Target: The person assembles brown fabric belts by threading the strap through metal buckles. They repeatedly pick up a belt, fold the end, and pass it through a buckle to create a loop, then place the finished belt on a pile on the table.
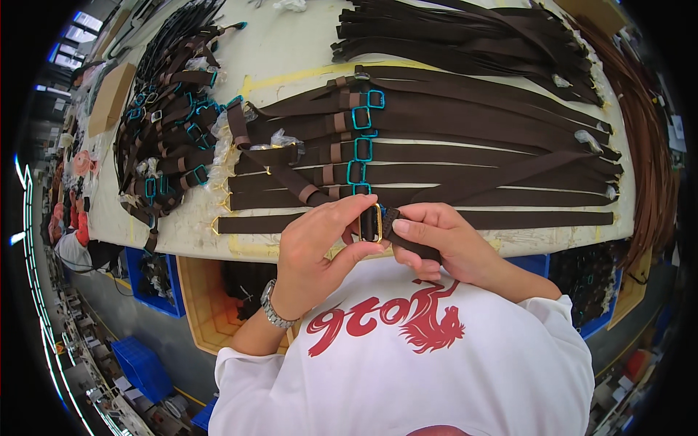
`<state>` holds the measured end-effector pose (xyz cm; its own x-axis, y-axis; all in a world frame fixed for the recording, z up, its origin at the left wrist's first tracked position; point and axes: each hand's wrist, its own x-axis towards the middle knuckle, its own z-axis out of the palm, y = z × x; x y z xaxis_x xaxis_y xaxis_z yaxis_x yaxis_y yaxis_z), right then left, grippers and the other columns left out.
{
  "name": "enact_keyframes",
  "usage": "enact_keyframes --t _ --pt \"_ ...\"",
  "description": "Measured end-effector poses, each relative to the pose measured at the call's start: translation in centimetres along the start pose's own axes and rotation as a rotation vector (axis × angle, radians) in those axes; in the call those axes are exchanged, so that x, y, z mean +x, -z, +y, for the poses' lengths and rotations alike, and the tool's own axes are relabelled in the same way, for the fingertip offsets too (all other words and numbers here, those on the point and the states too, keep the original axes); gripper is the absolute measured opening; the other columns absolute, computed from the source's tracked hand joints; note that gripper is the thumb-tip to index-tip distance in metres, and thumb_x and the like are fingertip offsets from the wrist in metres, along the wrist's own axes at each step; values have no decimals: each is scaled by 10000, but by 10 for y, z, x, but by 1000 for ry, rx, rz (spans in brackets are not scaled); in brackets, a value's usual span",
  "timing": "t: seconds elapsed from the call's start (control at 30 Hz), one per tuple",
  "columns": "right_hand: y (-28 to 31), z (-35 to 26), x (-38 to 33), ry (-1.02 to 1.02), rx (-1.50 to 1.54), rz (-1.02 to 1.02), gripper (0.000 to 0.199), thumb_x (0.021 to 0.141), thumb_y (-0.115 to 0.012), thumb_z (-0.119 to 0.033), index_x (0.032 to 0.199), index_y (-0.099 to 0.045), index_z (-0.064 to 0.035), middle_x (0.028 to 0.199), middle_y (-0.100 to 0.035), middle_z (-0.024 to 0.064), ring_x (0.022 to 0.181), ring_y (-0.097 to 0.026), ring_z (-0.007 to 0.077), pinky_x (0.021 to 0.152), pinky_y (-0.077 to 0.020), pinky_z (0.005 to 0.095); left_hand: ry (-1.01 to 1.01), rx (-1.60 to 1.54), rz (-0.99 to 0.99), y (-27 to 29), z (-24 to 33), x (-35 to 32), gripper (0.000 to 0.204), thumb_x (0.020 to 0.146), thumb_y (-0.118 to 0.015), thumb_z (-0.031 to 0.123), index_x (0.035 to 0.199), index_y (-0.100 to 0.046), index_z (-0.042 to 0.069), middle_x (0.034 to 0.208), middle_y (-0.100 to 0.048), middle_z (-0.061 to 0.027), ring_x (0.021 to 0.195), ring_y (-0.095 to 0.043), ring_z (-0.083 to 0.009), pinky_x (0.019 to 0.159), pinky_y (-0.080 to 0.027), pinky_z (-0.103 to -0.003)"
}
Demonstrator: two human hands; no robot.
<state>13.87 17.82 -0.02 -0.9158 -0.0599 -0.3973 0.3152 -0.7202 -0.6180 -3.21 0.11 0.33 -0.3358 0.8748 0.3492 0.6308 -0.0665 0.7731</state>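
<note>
My left hand (pixel 320 240) pinches a gold rectangular buckle (pixel 371 223) between thumb and fingers near the table's front edge. My right hand (pixel 436 236) grips the dark brown strap (pixel 418 251) that runs through that buckle. Just beyond the hands several dark brown belts (pixel 472 167) lie in rows across the white table (pixel 291 51), each with a blue-wrapped buckle (pixel 362 149) and a tan loop. A metal watch sits on my left wrist.
A heap of finished belts with blue buckles (pixel 171 138) lies at the table's left. A pile of loose brown straps (pixel 465 36) is at the back, long brown strips (pixel 647 145) hang at the right. Blue bins (pixel 156 283) and an orange crate (pixel 200 301) stand below the table.
</note>
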Motion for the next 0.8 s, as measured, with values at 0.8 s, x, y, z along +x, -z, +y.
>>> enact_keyframes --t 0.8 --pt "6 -13 10 332 -630 138 406 1164 -546 -427 1143 -715 -58 1057 -680 17 929 -505 113 889 -445 297 36 -18 38 11 2 -3 602 787 -948 115 1341 -738 11 1233 -793 -136 825 -718 -190 708 -588 -294"
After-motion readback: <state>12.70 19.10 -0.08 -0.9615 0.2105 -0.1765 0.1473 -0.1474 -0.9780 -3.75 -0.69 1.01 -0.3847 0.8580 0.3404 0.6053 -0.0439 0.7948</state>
